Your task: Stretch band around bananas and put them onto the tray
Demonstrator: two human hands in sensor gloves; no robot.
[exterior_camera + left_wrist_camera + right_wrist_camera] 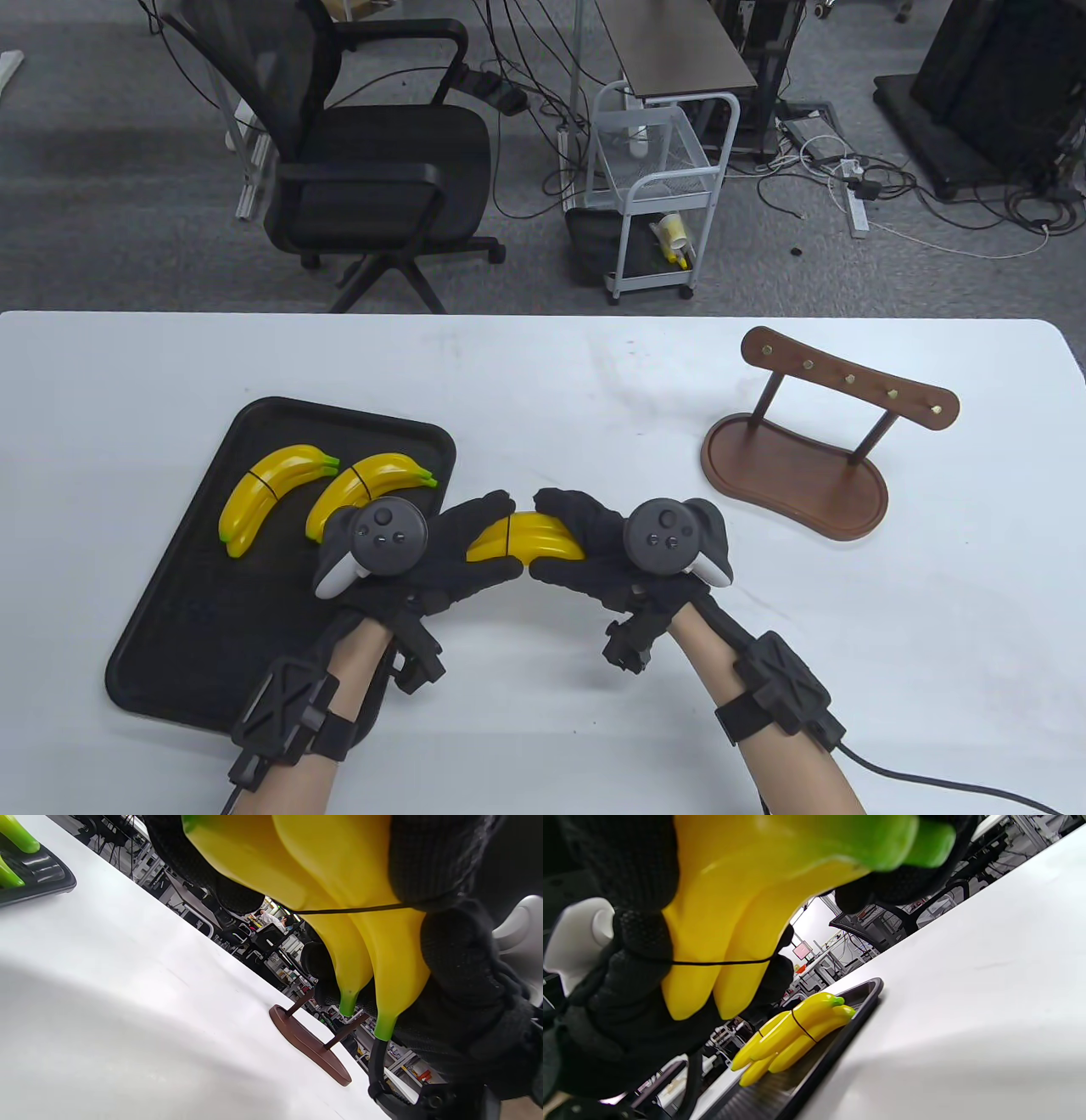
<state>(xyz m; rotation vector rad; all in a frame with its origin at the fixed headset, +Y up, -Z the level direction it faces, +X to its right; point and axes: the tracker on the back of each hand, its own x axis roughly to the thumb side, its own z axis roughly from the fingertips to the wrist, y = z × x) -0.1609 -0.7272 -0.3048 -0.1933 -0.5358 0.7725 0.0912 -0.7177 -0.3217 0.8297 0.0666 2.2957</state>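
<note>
Left hand [424,552]: fingers curled round the left end of the held bananas [526,539], gripping them.
Right hand [611,543]: fingers wrapped over the right end of the same bunch, gripping it.
Held bananas: between the two hands, lifted off the desk [594,382].
Band [365,907]: thin black loop across the held bunch, near the left hand's fingers.
Tray [195,611]: black, left of and under the left hand.
Banded bunches: two, [271,497] and [369,484], on the tray beyond the left hand.
Wooden stand [814,441]: well apart, beyond the right hand.
Writing: none legible.
</note>
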